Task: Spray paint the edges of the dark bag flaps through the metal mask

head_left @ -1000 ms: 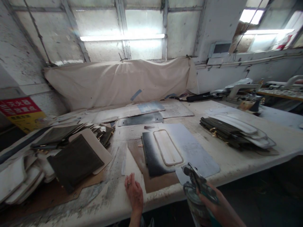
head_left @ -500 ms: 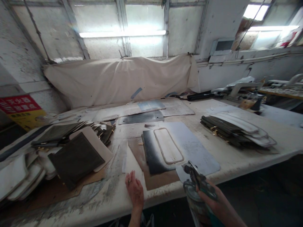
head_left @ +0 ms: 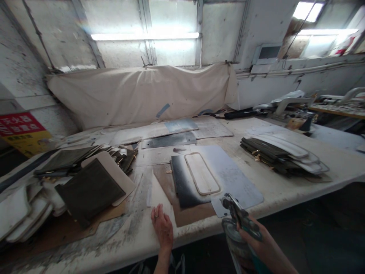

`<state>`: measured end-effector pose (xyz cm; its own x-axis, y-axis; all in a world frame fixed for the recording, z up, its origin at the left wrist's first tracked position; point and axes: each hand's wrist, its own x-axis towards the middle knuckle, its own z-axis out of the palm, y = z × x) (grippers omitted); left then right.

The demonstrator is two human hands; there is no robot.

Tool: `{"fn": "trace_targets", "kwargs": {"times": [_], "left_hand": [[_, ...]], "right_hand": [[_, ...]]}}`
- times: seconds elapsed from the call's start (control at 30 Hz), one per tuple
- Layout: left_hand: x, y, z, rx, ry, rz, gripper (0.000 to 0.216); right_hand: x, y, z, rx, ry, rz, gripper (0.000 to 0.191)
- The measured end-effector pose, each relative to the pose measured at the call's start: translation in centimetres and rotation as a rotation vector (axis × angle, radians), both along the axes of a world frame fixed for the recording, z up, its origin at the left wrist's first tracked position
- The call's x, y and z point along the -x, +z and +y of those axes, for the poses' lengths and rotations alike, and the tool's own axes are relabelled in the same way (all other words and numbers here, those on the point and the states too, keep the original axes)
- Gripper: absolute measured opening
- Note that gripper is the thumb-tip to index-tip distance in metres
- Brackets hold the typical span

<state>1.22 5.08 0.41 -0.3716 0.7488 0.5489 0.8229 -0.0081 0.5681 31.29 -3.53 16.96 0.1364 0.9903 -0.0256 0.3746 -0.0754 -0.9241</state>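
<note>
My left hand (head_left: 162,227) lies flat on the near edge of the white worktable (head_left: 285,192), fingers stretched out, holding nothing. My right hand (head_left: 258,243) is closed round the grip of a metal spray gun (head_left: 238,219) with a round cup beneath it, held just off the table's front edge. Its nozzle points toward a pale oblong panel (head_left: 202,173) that lies on a dark sheet (head_left: 184,186) and a grey metal plate (head_left: 230,175) in front of me.
A heap of dark and cream panels (head_left: 85,182) lies on the left. Another stack of dark and white pieces (head_left: 282,156) sits at the right. Flat metal sheets (head_left: 168,140) lie farther back under a hanging cloth (head_left: 142,95). Sewing machines (head_left: 293,102) stand at far right.
The view has drifted slightly; my right hand with the spray gun has eased a little lower and my left hand stays flat on the table edge.
</note>
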Motion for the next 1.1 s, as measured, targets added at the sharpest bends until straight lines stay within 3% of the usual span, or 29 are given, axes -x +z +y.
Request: {"fn": "trace_targets", "kwargs": {"times": [0.2, 0.43, 0.67, 1.1], "left_hand": [[0.1, -0.2, -0.1, 0.019, -0.008, -0.008, 0.040], [0.1, -0.4, 0.0, 0.015, -0.008, -0.010, 0.040], [-0.1, -0.2, 0.0, 0.020, -0.006, 0.005, 0.041], [-0.1, -0.5, 0.8, 0.028, 0.013, 0.031, 0.042]], "right_hand": [[2.1, 0.8, -0.7, 0.040, 0.134, -0.009, 0.021], [2.7, 1.4, -0.8, 0.029, 0.173, 0.021, 0.016], [0.7, 1.1, -0.2, 0.044, 0.107, -0.012, 0.023], [-4.6, -0.2, 2.1, 0.038, 0.036, 0.040, 0.014]]}}
